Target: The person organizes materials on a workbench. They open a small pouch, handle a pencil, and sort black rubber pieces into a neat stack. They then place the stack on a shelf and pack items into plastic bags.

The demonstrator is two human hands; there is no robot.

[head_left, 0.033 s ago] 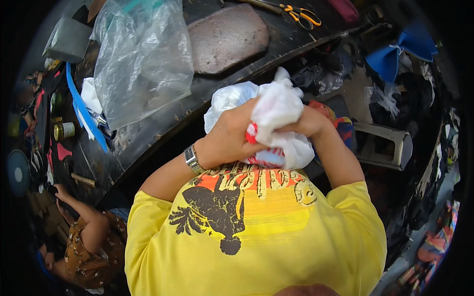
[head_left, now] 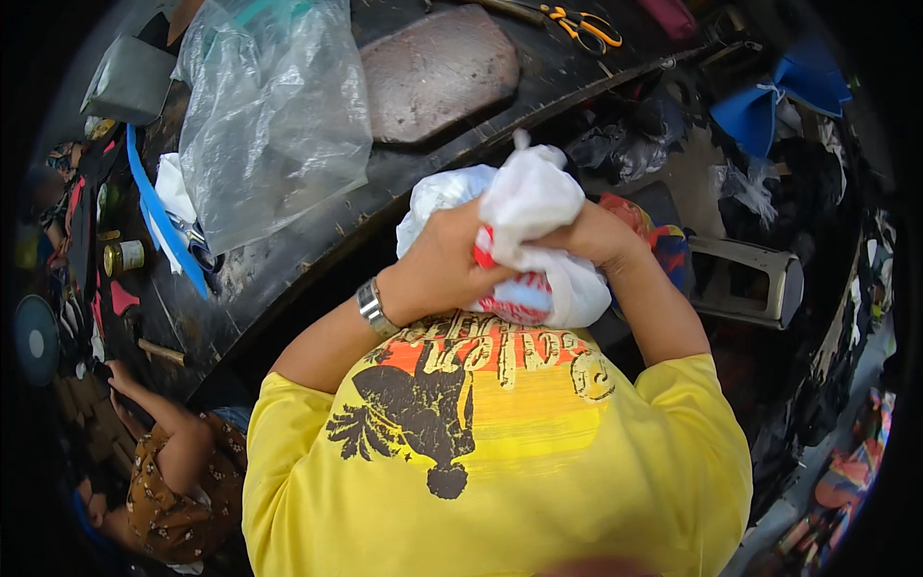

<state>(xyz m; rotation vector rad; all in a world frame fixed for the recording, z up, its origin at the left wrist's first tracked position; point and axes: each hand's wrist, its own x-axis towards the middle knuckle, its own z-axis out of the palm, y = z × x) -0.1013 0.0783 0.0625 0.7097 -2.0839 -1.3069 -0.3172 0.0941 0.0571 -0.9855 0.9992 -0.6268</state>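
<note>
A white plastic bag with red print is bunched up close to my chest, its gathered top sticking up between my hands. My left hand is closed round the bag's left side, with a silver watch on that wrist. From the right, my right hand is closed on the bag just below its gathered top; some of its fingers are hidden by the plastic. The bag bulges below and to the left of my hands, and what is inside is hidden.
On the dark bench lie a clear plastic bag, a worn stone-like slab and orange-handled pliers. A metal stool-like frame stands right. Another person sits at lower left. A small jar lies left.
The bag's gathered top has shifted slightly left, and its tip looks narrower. Both hands keep their hold on it.
</note>
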